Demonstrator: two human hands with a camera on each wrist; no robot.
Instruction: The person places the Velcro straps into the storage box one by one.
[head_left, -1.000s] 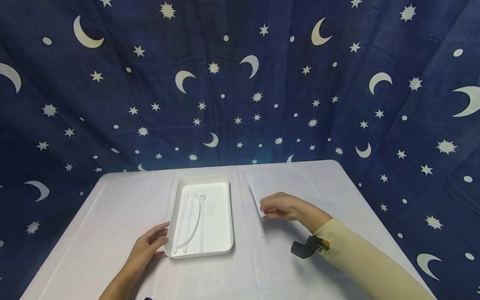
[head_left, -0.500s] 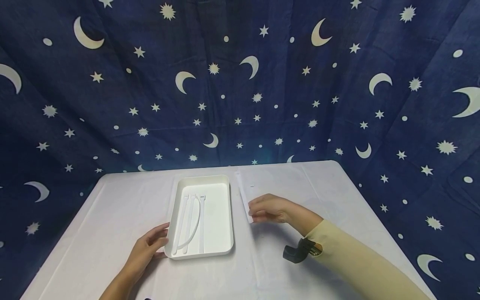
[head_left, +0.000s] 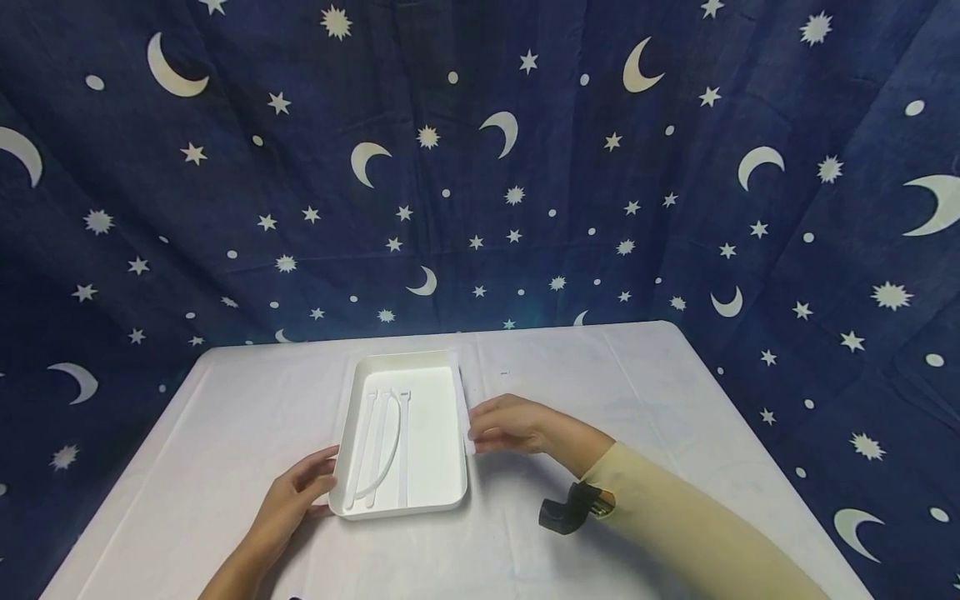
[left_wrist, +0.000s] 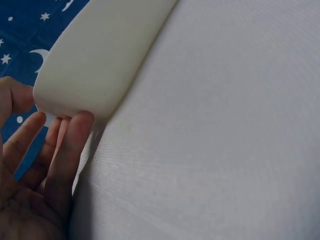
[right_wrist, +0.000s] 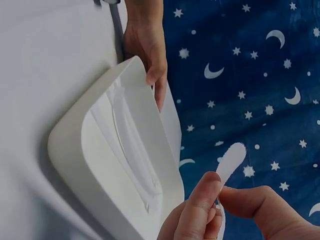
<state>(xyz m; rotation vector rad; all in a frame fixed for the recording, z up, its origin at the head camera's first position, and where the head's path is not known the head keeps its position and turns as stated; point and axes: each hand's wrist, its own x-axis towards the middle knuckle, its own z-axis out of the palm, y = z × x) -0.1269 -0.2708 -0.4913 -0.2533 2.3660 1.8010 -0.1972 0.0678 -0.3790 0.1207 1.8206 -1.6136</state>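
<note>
A white rectangular tray [head_left: 438, 450] stands on the table, with several white hook-and-loop cable ties [head_left: 405, 442] lying lengthwise in its left half; one is bowed. My left hand [head_left: 300, 483] holds the tray's near-left edge, thumb at the rim and fingers against the outer wall. My right hand [head_left: 506, 423] is just beyond the tray's right side. It pinches another white hook-and-loop cable tie [head_left: 461, 400] between thumb and fingers. This tie stretches away from me along the tray's right rim. Its rounded end [right_wrist: 232, 157] sticks out past my fingertips in the right wrist view.
A white cloth covers the table [head_left: 570, 367]. Behind and on both sides hangs a dark blue curtain [head_left: 450, 167] with moons and stars. A black wrist-worn device [head_left: 566, 508] protrudes below my right sleeve.
My right hand has moved left with the pinched cable tie, from the table on the right to the tray's right rim. My left hand and the tray have stayed put.
</note>
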